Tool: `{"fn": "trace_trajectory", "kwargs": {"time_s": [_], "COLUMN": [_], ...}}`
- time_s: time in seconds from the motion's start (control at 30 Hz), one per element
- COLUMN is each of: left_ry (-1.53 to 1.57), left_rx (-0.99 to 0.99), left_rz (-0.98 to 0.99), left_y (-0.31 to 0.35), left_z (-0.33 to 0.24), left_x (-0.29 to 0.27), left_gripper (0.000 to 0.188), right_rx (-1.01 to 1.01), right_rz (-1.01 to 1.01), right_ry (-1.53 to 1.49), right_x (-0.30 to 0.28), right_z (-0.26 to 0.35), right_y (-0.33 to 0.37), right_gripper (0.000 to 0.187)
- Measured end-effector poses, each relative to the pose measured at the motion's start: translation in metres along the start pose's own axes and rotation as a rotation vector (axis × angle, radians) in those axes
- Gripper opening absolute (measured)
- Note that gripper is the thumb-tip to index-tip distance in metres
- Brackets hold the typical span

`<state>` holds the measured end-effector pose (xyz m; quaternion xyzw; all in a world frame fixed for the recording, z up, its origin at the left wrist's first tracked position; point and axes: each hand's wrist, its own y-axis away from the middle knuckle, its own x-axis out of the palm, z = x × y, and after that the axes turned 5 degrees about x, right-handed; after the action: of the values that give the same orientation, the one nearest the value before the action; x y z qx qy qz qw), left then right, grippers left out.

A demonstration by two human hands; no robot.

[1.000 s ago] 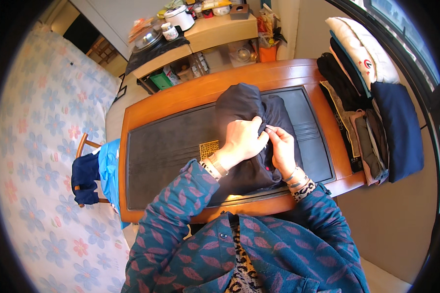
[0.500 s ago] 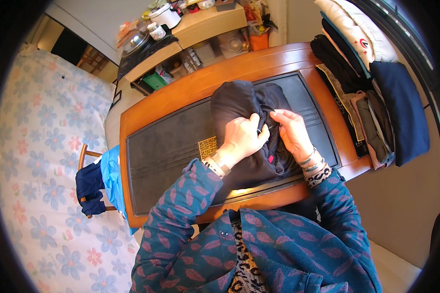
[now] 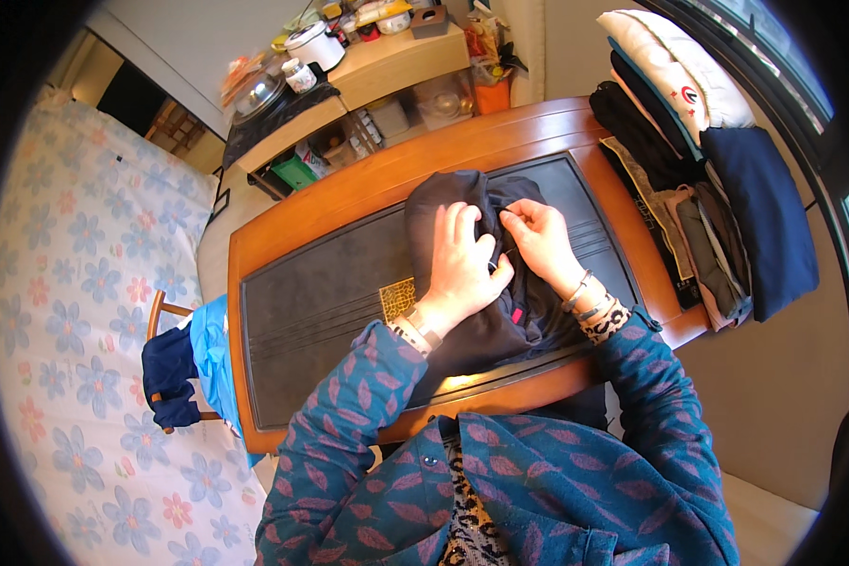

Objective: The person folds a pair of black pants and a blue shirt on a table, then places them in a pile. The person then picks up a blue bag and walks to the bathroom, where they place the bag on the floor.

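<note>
garment (image 3: 486,335) on table (image 3: 311,321) | clothes pile (image 3: 703,179) right | chair (image 3: 156,316) left | cabinet (image 3: 406,64) behind

Teal leaf-patterned jacket (image 3: 575,472) over a leopard-print garment (image 3: 467,528)

Long sleeves (image 3: 340,396) repeat the muted purple leaves; a small round button (image 3: 429,461) sits near the front opening, a pocket (image 3: 590,545) further down; spotted cuffs (image 3: 609,324) show behind bare hands (image 3: 460,259); a band (image 3: 424,324) circles the left wrist; slim bracelets (image 3: 580,291) ring the right
</note>
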<state>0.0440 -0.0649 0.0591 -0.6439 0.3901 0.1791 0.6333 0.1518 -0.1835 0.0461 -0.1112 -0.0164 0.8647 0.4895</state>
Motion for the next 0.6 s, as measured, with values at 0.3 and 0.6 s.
{"fn": "trace_trajectory", "kwargs": {"time_s": [0.3,0.6], "left_ry": [0.130,0.102], "left_rx": [-0.056,-0.045], "left_rz": [0.168,0.136], "left_y": [-0.012,-0.005], "left_z": [0.003,0.002], "left_x": [0.013,0.009], "left_gripper": [0.033,0.044], "right_rx": [-0.170,-0.275], "right_rz": [0.023,0.099], "right_ry": [0.181,0.781], "right_x": [-0.003,0.001], "right_z": [0.032,0.031], "right_y": [-0.013,-0.058], "right_gripper": [0.015,0.022]}}
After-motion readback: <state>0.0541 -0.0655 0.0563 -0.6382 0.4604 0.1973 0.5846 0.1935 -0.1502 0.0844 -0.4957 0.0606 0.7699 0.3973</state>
